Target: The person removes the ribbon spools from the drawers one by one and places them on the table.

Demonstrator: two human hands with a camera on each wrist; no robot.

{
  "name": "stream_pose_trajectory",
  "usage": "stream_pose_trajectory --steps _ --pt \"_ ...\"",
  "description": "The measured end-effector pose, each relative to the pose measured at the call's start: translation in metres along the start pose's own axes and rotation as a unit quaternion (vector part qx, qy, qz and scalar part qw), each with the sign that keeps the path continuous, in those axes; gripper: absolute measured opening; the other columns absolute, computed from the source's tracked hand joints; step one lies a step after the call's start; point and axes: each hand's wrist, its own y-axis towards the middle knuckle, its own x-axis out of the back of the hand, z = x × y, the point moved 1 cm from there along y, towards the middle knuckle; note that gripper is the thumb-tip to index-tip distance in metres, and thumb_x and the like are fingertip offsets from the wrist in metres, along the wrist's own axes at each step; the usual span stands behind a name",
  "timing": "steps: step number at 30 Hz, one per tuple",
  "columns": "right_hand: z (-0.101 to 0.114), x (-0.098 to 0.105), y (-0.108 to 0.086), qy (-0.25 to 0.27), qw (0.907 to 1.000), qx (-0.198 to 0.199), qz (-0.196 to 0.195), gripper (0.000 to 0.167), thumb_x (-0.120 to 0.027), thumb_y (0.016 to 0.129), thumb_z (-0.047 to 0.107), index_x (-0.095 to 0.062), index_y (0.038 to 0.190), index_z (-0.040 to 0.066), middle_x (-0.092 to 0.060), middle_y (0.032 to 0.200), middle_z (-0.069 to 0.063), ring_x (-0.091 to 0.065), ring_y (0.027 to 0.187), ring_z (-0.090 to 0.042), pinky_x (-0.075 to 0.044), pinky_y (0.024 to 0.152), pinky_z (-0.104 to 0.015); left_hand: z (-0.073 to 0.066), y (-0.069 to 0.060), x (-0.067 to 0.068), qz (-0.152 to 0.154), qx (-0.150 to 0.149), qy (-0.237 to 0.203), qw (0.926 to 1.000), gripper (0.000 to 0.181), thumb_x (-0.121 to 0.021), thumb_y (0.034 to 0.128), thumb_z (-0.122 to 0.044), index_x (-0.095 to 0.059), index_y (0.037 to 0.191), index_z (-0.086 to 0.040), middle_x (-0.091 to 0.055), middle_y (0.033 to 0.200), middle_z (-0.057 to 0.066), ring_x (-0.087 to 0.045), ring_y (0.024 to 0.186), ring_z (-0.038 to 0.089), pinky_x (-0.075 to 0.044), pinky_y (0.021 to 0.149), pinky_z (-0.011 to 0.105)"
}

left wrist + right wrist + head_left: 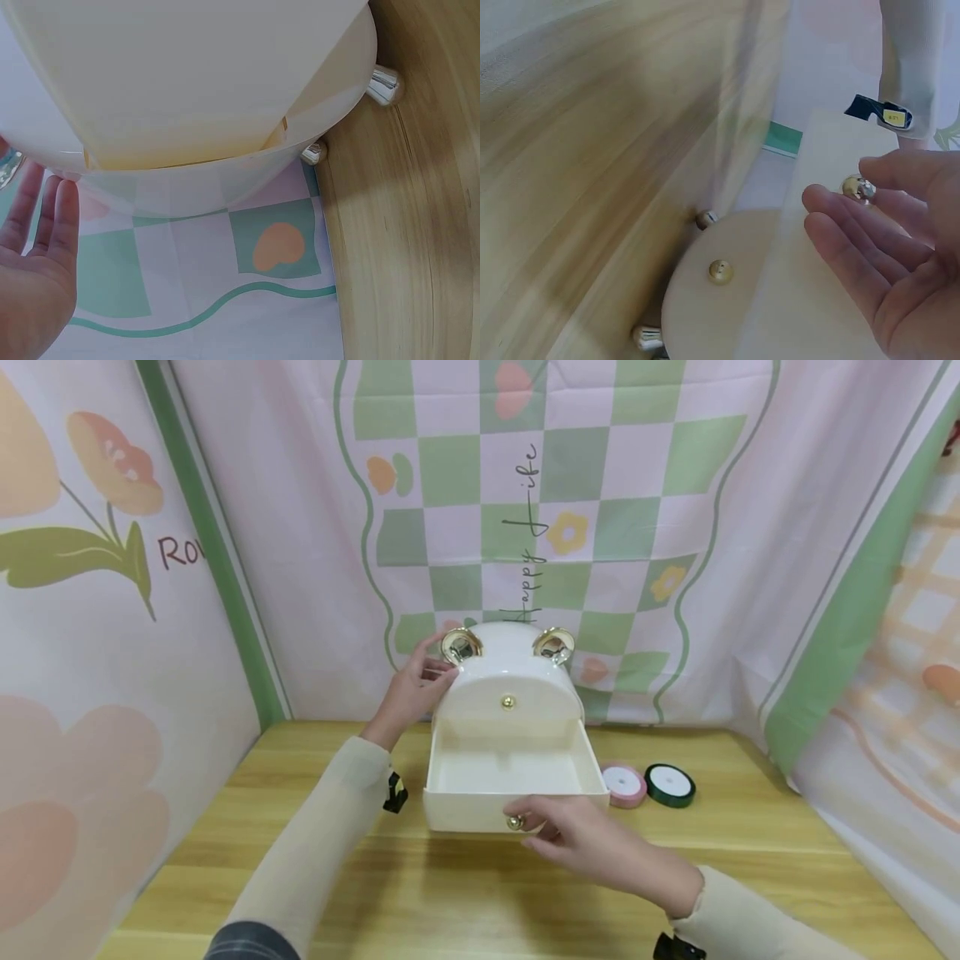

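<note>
A glossy white storage box (513, 647) with a rounded top and two gold-rimmed round eyes stands on the table. Its lower drawer (465, 810) is pulled well out toward me, and the bare inner floor shows. At the drawer front, my right hand (592, 847) pinches the gold drawer knob (858, 189) between its fingertips. Above it, a second gold knob (507, 702) sits on the upper front. My left hand (416, 689) rests against the box's upper left side, by the left gold eye (461, 646). In the left wrist view its fingers (64, 217) lie fairly straight along the box's edge.
To the right of the drawer lie a pink ribbon roll (624, 785) and a dark green ribbon roll (671, 785) on the wooden table (750, 843). A patterned cloth (570, 468) hangs close behind the box. Small metallic feet (385, 85) stick out under the box.
</note>
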Motion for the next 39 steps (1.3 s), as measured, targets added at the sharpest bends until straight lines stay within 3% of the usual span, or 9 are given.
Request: stream_pose_trajectory --steps 9,19,39 --pt "-0.004 -0.002 0.004 0.011 0.9995 -0.022 -0.02 0.022 -0.07 0.094 0.004 -0.072 0.113 0.015 -0.073 0.092 0.005 -0.063 0.074 0.001 -0.054 0.063 -0.022 0.0 0.0 0.0 0.0 0.0 0.002 1.0 0.064 -0.065 0.0993 -0.035 -0.03 0.147 -0.059 -0.063 0.117 0.001 -0.06 0.106 0.022 -0.054 0.088 0.042" --pt "-0.008 -0.001 0.009 -0.015 0.9988 -0.012 -0.045 0.021 -0.07 0.093 0.003 -0.073 0.109 0.016 -0.072 0.087 0.005 -0.059 0.067 0.002 -0.052 0.06 -0.021 -0.001 0.001 0.001 -0.004 -0.001 0.003 1.0 0.063 -0.065 0.0993 -0.034 -0.031 0.148 -0.056 -0.063 0.116 0.001 -0.06 0.105 0.023 -0.053 0.087 0.041" --pt "-0.034 0.003 0.033 -0.039 0.9955 -0.023 -0.083 0.018 -0.071 0.093 0.005 -0.075 0.108 0.014 -0.072 0.089 0.006 -0.062 0.076 -0.002 -0.054 0.066 -0.024 0.0 0.002 0.0 -0.006 0.006 0.005 1.0 0.064 -0.066 0.0985 -0.034 -0.033 0.151 -0.05 -0.064 0.116 0.002 -0.061 0.105 0.023 -0.054 0.086 0.042"
